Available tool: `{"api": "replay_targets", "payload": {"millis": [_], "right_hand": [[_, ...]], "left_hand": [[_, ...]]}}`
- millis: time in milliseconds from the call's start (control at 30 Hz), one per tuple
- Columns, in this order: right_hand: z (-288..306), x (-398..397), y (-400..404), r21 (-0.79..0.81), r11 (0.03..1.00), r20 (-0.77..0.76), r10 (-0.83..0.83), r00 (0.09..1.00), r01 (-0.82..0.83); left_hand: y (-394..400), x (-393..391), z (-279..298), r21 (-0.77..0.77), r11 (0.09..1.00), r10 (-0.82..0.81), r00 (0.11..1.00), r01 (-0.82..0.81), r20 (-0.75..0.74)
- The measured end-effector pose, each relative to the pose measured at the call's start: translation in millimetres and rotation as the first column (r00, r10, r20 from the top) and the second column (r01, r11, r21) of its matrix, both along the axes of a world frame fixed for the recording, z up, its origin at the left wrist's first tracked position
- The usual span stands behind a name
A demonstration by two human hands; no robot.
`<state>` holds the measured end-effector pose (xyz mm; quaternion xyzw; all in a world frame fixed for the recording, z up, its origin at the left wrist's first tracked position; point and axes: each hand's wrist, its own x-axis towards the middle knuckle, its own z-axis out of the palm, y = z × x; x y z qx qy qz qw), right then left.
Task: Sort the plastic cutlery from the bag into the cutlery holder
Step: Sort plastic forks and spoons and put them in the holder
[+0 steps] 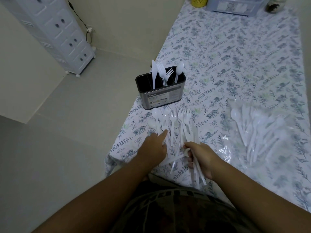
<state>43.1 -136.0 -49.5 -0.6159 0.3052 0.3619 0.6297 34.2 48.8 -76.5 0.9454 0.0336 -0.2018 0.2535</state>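
Table [235, 52] covered with a white cloth printed in blue-grey leaves and flowers. Black-lined, steel-sided oblong cutlery holder [160, 91] stands upright near the table's left edge, a printed label on its front wall. Holder has several compartments in a row: leftmost one shows nothing in it, next holds one white plastic knife [154, 73], next holds white plastic forks [164, 73], rightmost holds one white plastic spoon [178, 69]; all handles down. On the cloth just in front of the holder lies a loose spread of white plastic forks and spoons [173, 121], heads pointing toward the holder. Left hand [154, 147] rests palm down on this spread, index finger extended onto a fork, other fingers loosely curled; it grips nothing. Right hand [202, 158] is closed around a bundle of white plastic cutlery handles [197, 172] that stick out below the fist; type of pieces not discernible. Clear plastic bag [262, 130] lies flat, well to the right of the hands, with white spoons and other pieces inside. At the far end: yellow perforated cup [199, 1], translucent plastic box [234, 5], glass jar [276, 5]. White plastic drawer cabinet [55, 32] on the floor at left.
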Motion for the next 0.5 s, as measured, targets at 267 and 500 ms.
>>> {"api": "replay_targets", "payload": {"millis": [267, 500], "right_hand": [[0, 20, 17, -0.261, 0.947, 0.207, 0.245, 0.947, -0.188], [-20, 60, 59, -0.592, 0.771, 0.323, 0.495, 0.807, -0.236]], "left_hand": [[24, -19, -7, -0.086, 0.989, 0.125, 0.991, -0.122, 0.039], [29, -20, -8, -0.133, 0.978, 0.173, 0.983, -0.163, 0.066]]}}
